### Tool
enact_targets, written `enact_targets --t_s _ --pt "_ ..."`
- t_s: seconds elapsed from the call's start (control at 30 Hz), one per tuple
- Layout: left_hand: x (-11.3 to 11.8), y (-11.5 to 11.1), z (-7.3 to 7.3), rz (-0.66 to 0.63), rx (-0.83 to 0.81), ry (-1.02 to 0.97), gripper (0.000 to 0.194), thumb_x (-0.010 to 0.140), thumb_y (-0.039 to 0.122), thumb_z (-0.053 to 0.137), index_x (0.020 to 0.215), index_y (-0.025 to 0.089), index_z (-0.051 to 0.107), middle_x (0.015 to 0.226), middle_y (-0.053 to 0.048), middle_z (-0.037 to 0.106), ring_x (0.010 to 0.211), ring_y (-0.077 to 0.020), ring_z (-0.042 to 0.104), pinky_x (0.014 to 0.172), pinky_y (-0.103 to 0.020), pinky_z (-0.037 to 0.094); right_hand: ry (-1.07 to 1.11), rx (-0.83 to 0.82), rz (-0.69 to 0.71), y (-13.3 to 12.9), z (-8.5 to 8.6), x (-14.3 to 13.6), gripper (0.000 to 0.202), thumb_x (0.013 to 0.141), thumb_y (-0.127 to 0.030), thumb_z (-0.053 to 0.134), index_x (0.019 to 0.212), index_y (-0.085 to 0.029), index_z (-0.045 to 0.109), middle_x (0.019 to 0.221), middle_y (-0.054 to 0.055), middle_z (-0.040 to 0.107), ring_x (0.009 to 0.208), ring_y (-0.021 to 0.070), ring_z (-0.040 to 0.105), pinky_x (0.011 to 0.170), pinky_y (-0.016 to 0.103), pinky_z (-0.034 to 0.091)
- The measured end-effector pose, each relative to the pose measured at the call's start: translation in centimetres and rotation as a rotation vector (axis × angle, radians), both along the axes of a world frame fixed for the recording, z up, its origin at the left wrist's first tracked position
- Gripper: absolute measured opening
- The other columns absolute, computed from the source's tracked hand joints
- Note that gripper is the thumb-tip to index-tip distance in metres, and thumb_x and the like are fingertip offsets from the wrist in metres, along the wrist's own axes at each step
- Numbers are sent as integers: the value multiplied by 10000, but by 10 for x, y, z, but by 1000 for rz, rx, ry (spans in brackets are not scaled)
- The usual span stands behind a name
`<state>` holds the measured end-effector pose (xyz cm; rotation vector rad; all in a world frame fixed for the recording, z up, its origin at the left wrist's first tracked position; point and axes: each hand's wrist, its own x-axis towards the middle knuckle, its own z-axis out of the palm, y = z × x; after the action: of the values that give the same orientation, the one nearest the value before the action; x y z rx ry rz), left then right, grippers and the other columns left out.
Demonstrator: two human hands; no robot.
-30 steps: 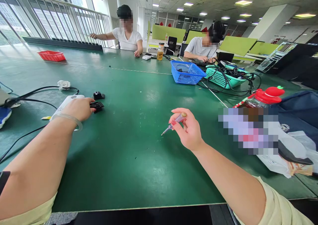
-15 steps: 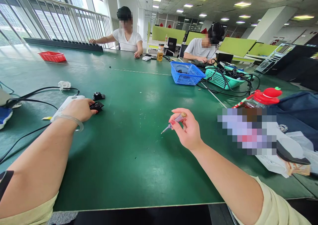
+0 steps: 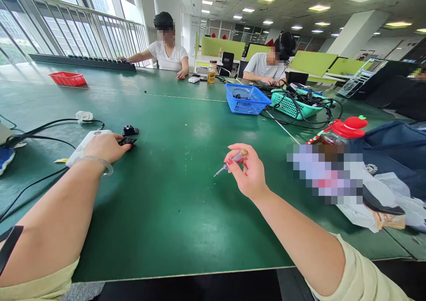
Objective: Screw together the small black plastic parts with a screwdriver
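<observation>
My left hand is at the far left of the green table, thumb and fingers closed on a small flat black part at the table surface. Just behind that lies a second small black part, whose kind I cannot make out. Under and beside the wrist is a white power strip. My right hand, raised over the middle of the table, grips a small screwdriver by its clear purplish handle, the thin shaft slanting down to the left.
Farther back stand a blue basket, a green basket heaped with black cables, and a red tray. At the right are a red-lidded bottle, a dark blue bag and plastic wrapping. Two people sit across the table.
The black part in my left hand has tipped flatter and sits lower, against the table. My right hand holds the screwdriver nearly as before. The whole view has shifted slightly.
</observation>
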<state>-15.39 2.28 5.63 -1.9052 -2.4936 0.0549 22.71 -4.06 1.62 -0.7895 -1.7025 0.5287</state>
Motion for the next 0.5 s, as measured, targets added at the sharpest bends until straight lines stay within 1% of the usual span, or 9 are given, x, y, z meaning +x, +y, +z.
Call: enact_targets --t_s 0.1,0.17,0.23,0.27,0.3,0.37,0.43,0.5 --pt "-2 2 -4 15 -15 6 629 871 502 493 1324 89 636 1220 -189 699 1115 -358 623 874 -399 493 -8 -4 -1 1 0 1 190 945 -283 571 1131 -253 544 801 -13 654 618 119 581 602 289 520" --pt "-3 4 -7 0 -11 -6 619 869 479 504 1344 96 614 1249 -190 691 1129 -371 624 882 -415 496 -11 2 -1 1 0 0 195 943 -277 571 1135 -258 544 804 -15 658 616 119 582 610 292 526" --pt "1 5 -10 -29 -7 -35 629 877 474 499 1386 112 572 1283 -175 682 1151 -375 622 909 -433 492 -6 16 -2 1 0 0 194 937 -261 579 1128 -264 547 803 -20 660 613 116 581 611 288 527" --pt "7 4 -11 -64 -8 -59 626 883 474 494 1397 123 557 1285 -162 685 1161 -370 623 930 -436 486 -6 24 -4 1 0 -1 184 933 -253 587 1113 -266 551 801 -21 661 617 116 583 608 284 526" --pt "15 3 -13 -107 -12 -87 617 885 474 494 1398 138 555 1274 -145 695 1166 -360 626 949 -434 481 -12 30 -11 1 0 -1 161 929 -247 596 1084 -266 557 799 -21 663 626 117 587 604 279 523" --pt "40 -4 -15 -268 -17 -158 554 876 459 516 1347 178 595 1215 -106 726 1155 -320 645 976 -402 474 -59 39 -36 1 0 -2 98 921 -238 607 1009 -261 571 797 -13 668 643 122 592 599 273 515" --pt "74 -15 -18 -443 -33 -219 470 864 456 546 1274 248 645 1181 -61 741 1101 -293 674 954 -379 492 -158 63 -49 3 0 -2 55 912 -207 592 934 -255 577 815 -1 678 642 125 584 605 277 508" --pt "110 -30 -22 -641 -42 -255 419 870 423 562 1254 287 658 1162 -57 743 1074 -296 678 940 -398 499 -290 111 -11 5 0 -1 103 892 -150 557 886 -251 575 849 10 685 669 133 593 638 286 508"
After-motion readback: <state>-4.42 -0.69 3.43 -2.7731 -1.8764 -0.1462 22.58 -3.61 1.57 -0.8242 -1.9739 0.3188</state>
